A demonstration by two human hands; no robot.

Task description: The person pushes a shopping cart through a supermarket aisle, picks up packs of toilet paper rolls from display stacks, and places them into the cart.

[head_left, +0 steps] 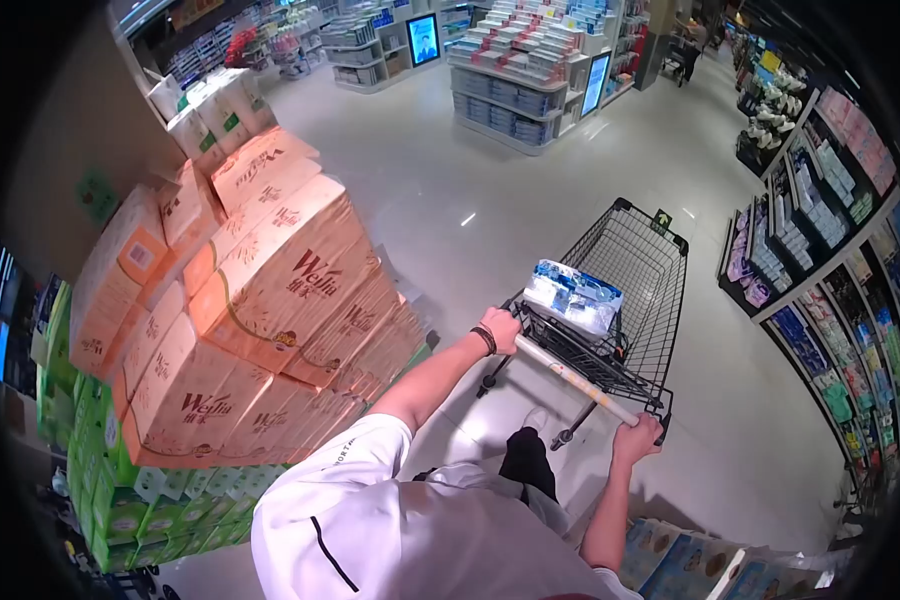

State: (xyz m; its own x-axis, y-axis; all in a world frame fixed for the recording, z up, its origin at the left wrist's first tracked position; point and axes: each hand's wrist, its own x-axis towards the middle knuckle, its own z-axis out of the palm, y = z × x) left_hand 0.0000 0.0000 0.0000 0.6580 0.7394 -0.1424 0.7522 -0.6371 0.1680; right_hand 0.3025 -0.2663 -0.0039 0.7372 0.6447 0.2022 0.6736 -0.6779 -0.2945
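Both hands are closed round the pale handle (578, 383) of a black wire shopping cart (660, 345). My left hand (501, 331), with a dark bracelet at its wrist, grips the handle's left end. At the right end my right hand (637, 438) is wrapped round the bar. A blue and white plastic-wrapped package (574, 299) rests at the near end of the cart, just beyond the handle. Its exact contents cannot be made out.
Stacked orange Weijia cartons (300, 275) rise close on my left, above green packs (170, 510). Shelves (820, 240) line the right side. A display island (515, 85) stands ahead. Boxes with blue printing (685, 565) lie low at my right. A person (692, 45) is far off.
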